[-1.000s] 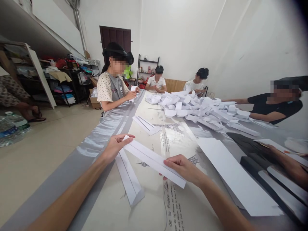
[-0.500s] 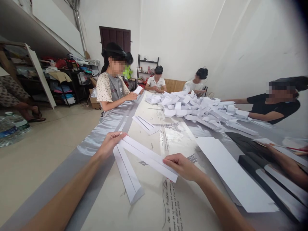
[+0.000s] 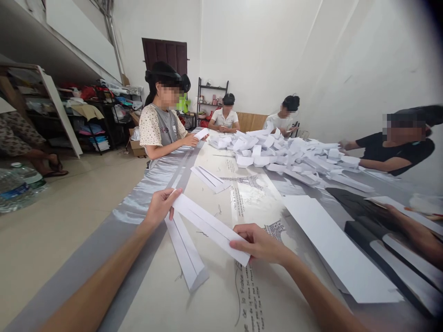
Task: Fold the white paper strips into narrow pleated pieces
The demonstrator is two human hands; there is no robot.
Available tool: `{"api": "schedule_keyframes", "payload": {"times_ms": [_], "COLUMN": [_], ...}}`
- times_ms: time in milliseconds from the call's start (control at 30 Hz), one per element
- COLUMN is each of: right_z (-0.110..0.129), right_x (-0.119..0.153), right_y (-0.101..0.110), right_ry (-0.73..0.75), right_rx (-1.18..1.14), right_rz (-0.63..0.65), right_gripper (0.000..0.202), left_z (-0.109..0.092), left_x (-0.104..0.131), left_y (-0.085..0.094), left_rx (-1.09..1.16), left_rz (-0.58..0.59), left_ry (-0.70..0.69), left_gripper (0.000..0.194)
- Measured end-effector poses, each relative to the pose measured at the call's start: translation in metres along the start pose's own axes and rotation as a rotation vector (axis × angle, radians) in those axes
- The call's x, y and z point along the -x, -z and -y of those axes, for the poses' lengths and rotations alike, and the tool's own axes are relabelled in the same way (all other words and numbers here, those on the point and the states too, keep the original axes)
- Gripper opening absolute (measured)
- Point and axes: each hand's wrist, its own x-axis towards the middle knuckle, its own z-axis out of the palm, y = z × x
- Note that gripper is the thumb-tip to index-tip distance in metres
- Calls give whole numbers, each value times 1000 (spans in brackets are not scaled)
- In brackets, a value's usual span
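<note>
A long folded white paper strip (image 3: 207,222) is stretched between my two hands above the printed tablecloth (image 3: 221,299). My left hand (image 3: 162,205) pinches its upper left end, thumb on top. My right hand (image 3: 254,242) grips the lower right end, with the thumb over the paper. Under the held strip, a second folded strip (image 3: 185,251) lies on the cloth, its top end close to my left hand. Further off lies another folded piece (image 3: 210,179).
A big heap of folded white papers (image 3: 287,154) covers the table's far right. Flat white sheets (image 3: 339,249) lie right of my right hand, beside black items (image 3: 380,258) and another person's hand (image 3: 411,226). Several people sit around the table.
The held strip's right end has dropped slightly and shifted left with my right hand, whose thumb now lies further over it. My left hand's fingers have shifted a little at the upper end.
</note>
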Motion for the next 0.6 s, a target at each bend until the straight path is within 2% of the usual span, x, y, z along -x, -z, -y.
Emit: {"api": "schedule_keyframes", "payload": {"times_ms": [100,200,267,333,367,500,600], "right_z": [-2,-6,-9,-12,-13,-14,-10], "right_x": [-1,-2,-2,-2,-2,-1,-2], "right_y": [0,5,10,14,14,9,-2], "right_ry": [-61,-85,-102,-147,-175,-228,-188], "right_rx": [-41,-56,-39,-10,4,53,86], "right_rz": [29,-13,-78,-156,-192,-223,-179], "right_gripper": [33,31,29,27,32,90,97], "left_z": [1,3,5,8,9,11,5], "left_x": [-4,-7,-5,2,7,26,33], "left_y": [1,11,16,12,7,-25,-36], "left_rx": [-38,-449,-810,-977,-1005,-1022,-1049], "left_rz": [-52,-166,-134,-34,22,208,257], "left_ry": [22,50,47,33,18,-91,-301], "left_gripper": [44,44,33,27,27,24,30]}}
